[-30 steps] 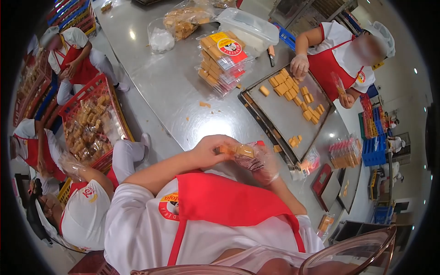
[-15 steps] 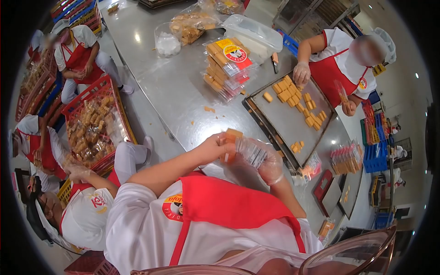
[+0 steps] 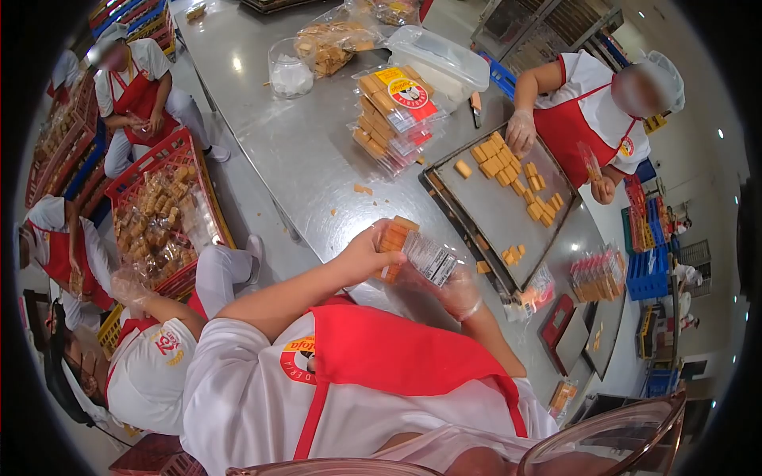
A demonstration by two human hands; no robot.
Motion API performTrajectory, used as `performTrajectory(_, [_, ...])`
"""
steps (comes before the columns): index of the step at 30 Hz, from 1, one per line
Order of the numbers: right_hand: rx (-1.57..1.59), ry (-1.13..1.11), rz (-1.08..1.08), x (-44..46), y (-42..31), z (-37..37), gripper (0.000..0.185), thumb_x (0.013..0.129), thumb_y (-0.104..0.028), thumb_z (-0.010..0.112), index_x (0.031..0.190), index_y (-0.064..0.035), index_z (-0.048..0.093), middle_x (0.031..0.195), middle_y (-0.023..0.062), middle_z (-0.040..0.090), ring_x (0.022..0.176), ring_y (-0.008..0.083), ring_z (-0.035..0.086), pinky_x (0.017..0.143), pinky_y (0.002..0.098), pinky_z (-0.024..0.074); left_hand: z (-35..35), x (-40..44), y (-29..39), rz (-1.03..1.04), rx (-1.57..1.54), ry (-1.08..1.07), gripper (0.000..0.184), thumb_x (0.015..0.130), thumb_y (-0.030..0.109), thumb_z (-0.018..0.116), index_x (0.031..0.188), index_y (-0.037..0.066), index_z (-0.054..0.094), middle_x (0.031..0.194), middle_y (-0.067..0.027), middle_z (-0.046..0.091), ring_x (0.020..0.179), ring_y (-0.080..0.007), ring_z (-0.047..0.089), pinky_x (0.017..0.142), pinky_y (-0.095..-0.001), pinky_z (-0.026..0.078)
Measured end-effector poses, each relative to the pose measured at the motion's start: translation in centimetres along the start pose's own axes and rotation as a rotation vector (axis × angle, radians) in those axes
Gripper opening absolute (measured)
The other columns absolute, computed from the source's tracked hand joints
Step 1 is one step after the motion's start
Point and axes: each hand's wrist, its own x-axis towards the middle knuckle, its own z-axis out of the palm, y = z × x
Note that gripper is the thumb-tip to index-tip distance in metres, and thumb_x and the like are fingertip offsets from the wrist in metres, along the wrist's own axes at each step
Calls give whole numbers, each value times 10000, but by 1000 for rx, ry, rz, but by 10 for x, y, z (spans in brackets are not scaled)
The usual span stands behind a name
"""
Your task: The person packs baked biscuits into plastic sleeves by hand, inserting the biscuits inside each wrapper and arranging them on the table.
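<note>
My left hand [image 3: 367,255], bare, is closed around a clear plastic bag of biscuits [image 3: 394,238] in front of my apron. Several golden biscuits show at that end, and a white printed label [image 3: 431,262] faces up. My gloved right hand [image 3: 459,295] grips the bag's other end; its fingertips are partly hidden by the plastic. Both hands are just above the near edge of the steel table [image 3: 317,170]. To the right of the bag, a metal tray [image 3: 476,198] carries loose biscuits [image 3: 496,157].
Stacked biscuit packs [image 3: 394,107], a plastic tub [image 3: 440,59], a knife [image 3: 475,109] and a clear cup [image 3: 290,73] stand farther up the table. Across it, a co-worker's gloved hand [image 3: 521,132] touches the tray's biscuits. At left, people sit around a red crate [image 3: 210,186] of bagged biscuits.
The bag has turned in my hands, so its label shows flatter and more biscuits are visible. My right hand has shifted slightly down and toward the left.
</note>
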Motion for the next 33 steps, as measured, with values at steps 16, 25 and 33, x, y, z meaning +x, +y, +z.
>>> performTrajectory(16, [-237, -205, -129, 14, 20, -22, 433, 745, -94, 643, 1147, -56, 487, 1022, 46, 560, 878, 104, 534, 763, 244, 449, 0, 9, -13, -107, -344, 41, 320, 853, 173, 520, 1136, 61, 420, 1030, -47, 510, 990, -122, 482, 867, -296, 402])
performTrajectory(25, [-348, 198, -71, 88, -2, -114, 190, 800, -209, 572, 915, -58, 590, 809, 11, 606, 762, 108, 565, 668, 257, 450, -15, 16, -20, 42, -395, 111, 208, 782, 85, 521, 980, 46, 471, 891, -21, 520, 855, -100, 497, 792, -268, 415])
performTrajectory(33, [-1087, 484, 49, 172, 28, -121, 281, 727, -309, 571, 872, -70, 605, 853, 157, 618, 827, 321, 585, 694, 375, 451, -13, 15, -19, 53, -199, 107, 185, 794, 94, 512, 967, 41, 475, 889, -23, 518, 843, -96, 488, 780, -259, 409])
